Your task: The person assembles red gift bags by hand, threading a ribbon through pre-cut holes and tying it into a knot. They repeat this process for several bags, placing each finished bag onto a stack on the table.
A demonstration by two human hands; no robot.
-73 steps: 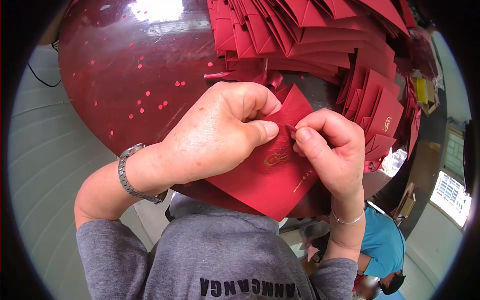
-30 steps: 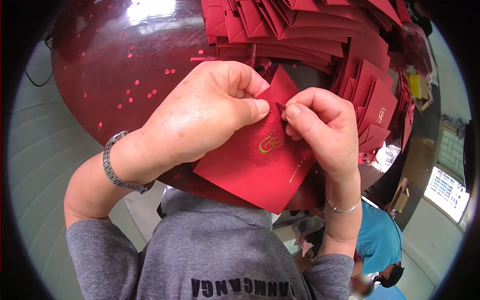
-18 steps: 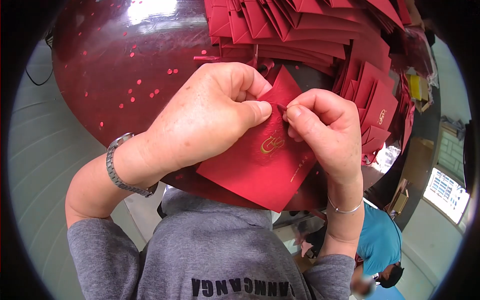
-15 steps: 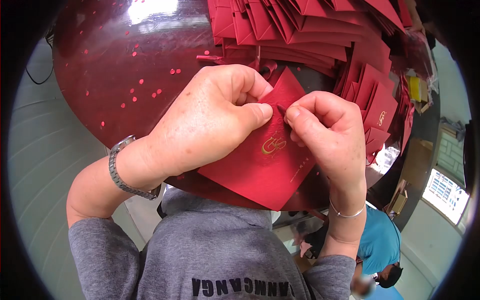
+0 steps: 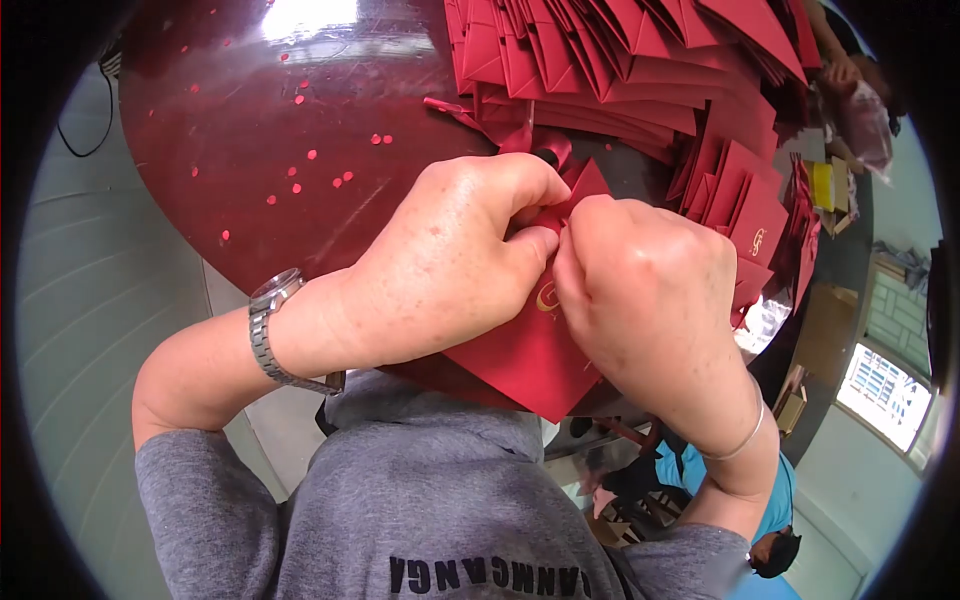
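A red paper bag (image 5: 535, 365) with gold print lies flat at the table's near edge, one corner pointing toward my body. My left hand (image 5: 450, 250) is closed, thumb and index finger pinching the bag near its upper edge. Right beside it, my right hand (image 5: 650, 290) is curled with its knuckles up and its fingertips against the bag's upper part. Whatever those fingertips hold is hidden under the hand. Just beyond my hands lies a loop of red ribbon (image 5: 520, 135).
Many red paper bags (image 5: 600, 60) are piled at the back and right of the dark red table (image 5: 270, 110). Small red paper dots (image 5: 312, 154) are scattered on the left. A person in a teal shirt (image 5: 775, 500) is at lower right; another person's hand (image 5: 843, 70) shows at upper right.
My right hand has turned over, knuckles up, and moved in against my left thumb. It now covers much of the gold print. My left hand has shifted slightly right.
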